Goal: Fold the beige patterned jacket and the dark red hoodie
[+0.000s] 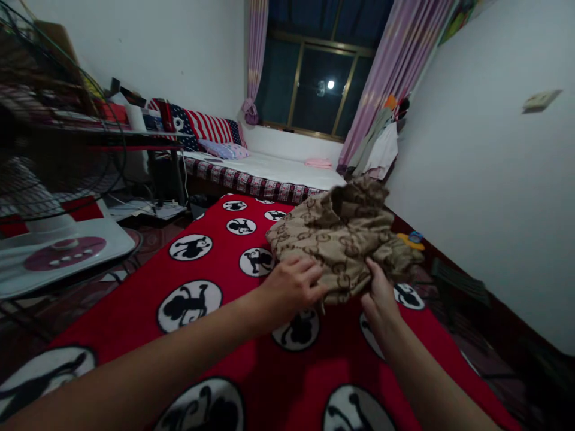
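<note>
A tan garment (344,233) with a brown ring pattern hangs bunched above the red blanket (148,287), which is printed with white circles holding black figures. My left hand (291,286) grips the garment's lower left edge, fingers curled into the cloth. At its lower right edge, my right hand (380,293) pinches the fabric from below. Both forearms reach in from the bottom of the view. The garment's collar part stands up at the top.
A standing fan (54,155) and its white base (63,251) stand at the left. Behind the blanket lies a bed (278,170) with pillows, under a dark window (314,84) with pink curtains. Clothes (377,146) hang at the right wall. A cluttered desk (126,120) is at back left.
</note>
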The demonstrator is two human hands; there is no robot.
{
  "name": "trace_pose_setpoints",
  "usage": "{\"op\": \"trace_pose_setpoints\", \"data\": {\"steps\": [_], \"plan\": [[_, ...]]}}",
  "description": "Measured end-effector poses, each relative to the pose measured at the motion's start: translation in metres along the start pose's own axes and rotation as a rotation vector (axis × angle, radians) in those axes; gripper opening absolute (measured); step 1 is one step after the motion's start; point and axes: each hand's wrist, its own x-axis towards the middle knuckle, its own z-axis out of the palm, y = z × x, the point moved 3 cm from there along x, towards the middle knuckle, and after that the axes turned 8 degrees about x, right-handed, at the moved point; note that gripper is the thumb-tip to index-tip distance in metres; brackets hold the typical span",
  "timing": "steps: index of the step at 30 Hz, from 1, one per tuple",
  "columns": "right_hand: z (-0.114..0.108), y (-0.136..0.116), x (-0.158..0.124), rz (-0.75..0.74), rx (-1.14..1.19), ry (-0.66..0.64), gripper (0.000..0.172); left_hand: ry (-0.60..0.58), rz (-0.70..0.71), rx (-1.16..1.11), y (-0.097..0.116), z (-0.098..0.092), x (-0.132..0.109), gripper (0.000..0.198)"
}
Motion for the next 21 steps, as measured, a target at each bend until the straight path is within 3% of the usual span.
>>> {"op": "trace_pose_setpoints", "data": {"steps": [2, 4, 7, 9, 11, 15, 16, 18, 21], "plan": [[-0.055, 0.009, -0.015, 0.282, -0.115, 0.052, 0.018, -0.068, 0.084, -0.157, 0.018, 0.031, -0.015, 0.034], [-0.095, 0.002, -0.034, 0.408, -0.282, 0.018, 0.015, -0.063, 0.107, -0.300, 0.027, 0.048, -0.024, 0.045], [-0.107, -0.022, -0.059, 0.440, -0.626, -0.294, 0.033, 0.010, -0.032, -0.438, 0.018, 0.052, -0.019, 0.036], [-0.091, -0.038, -0.063, 0.297, -0.854, -0.497, 0.039, 0.050, -0.193, -0.463, 0.003, 0.054, -0.009, 0.030], [-0.067, -0.049, -0.050, -0.022, -1.049, -0.589, 0.037, 0.049, -0.343, -0.423, -0.011, 0.065, 0.001, 0.033], [-0.040, -0.048, 0.011, -0.781, -1.394, -0.433, 0.036, -0.093, -0.510, -0.313, -0.018, 0.102, 0.003, 0.061], [-0.040, -0.040, 0.028, -0.855, -1.475, -0.388, 0.044, -0.121, -0.520, -0.301, -0.016, 0.109, 0.001, 0.064], [-0.047, -0.022, 0.058, -0.849, -1.653, -0.302, 0.058, -0.139, -0.517, -0.289, -0.011, 0.117, -0.003, 0.067], [-0.056, -0.003, 0.074, -0.836, -1.814, -0.283, 0.041, -0.139, -0.517, -0.293, -0.007, 0.117, -0.006, 0.067]]}}
